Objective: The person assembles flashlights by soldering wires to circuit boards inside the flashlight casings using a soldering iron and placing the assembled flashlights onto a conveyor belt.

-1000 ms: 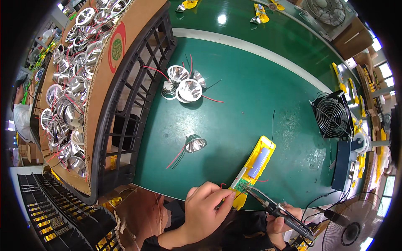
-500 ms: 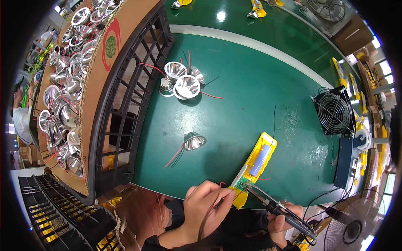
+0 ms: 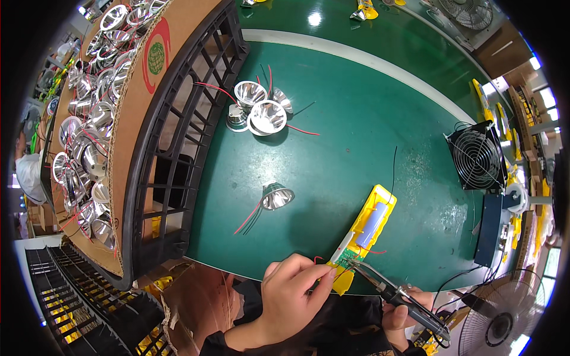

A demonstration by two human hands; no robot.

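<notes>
My right hand (image 3: pixel 401 314) is closed around the handle of a soldering iron (image 3: pixel 399 295). The iron's tip meets a small green circuit board (image 3: pixel 343 257) at the near end of a long yellow plastic casing (image 3: pixel 380 198). A light purple cylindrical battery (image 3: pixel 372 225) lies in the casing. My left hand (image 3: pixel 294 296) pinches at the board's left side, where a thin dark wire seems to run from the fingertips; the fingers partly hide it. Short red wires stick out around the board, and a longer black wire (image 3: pixel 394 172) rises from the casing's far end.
A silver reflector cup (image 3: pixel 277 196) with wires lies left of the casing, and several more reflector cups (image 3: pixel 268 117) are grouped farther back. A black crate (image 3: pixel 178 148) and a cardboard box of reflectors (image 3: pixel 133 127) stand at left. At right are a square fan (image 3: pixel 477 156) and a dark blue box (image 3: pixel 488 230).
The view has shifted slightly. Both hands stay at the board, with the iron's tip still on it and the left fingers still pinched.
</notes>
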